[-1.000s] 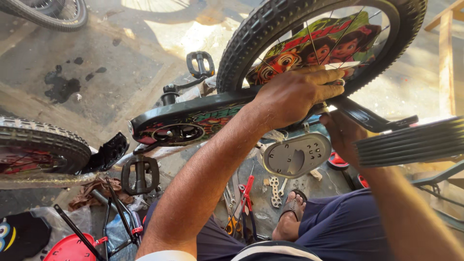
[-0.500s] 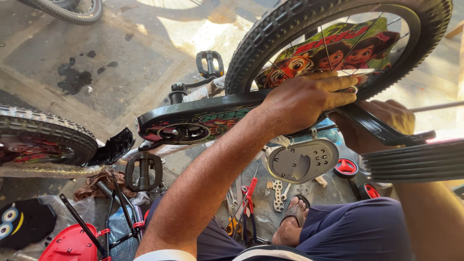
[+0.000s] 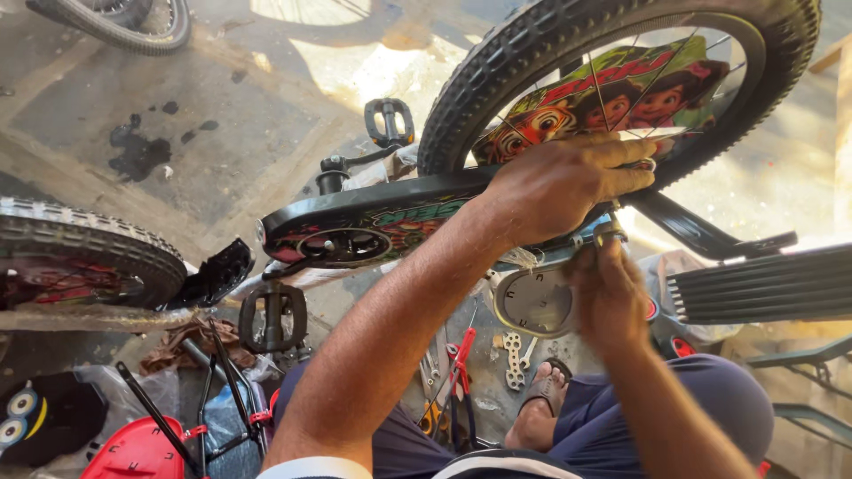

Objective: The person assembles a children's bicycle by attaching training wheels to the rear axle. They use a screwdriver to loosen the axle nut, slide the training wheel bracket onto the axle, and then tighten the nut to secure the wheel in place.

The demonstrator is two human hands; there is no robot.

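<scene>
— Wheel point(image 3: 621, 53) position?
— Upturned on the bicycle frame point(image 3: 373, 222), above my lap. My left hand point(image 3: 559, 186) lies flat, fingers together, pressed on the hub area.
— Right hand point(image 3: 608, 293)?
— Below the axle, fingers curled; blurred, so I cannot tell what they pinch.

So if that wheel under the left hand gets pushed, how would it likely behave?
The wheel sits off the ground on the upturned bike frame, so it would probably spin freely. Its knobby tyre looks grippy, not slippery. The left hand lies across the spokes and might stop it; the right hand works below.
</scene>
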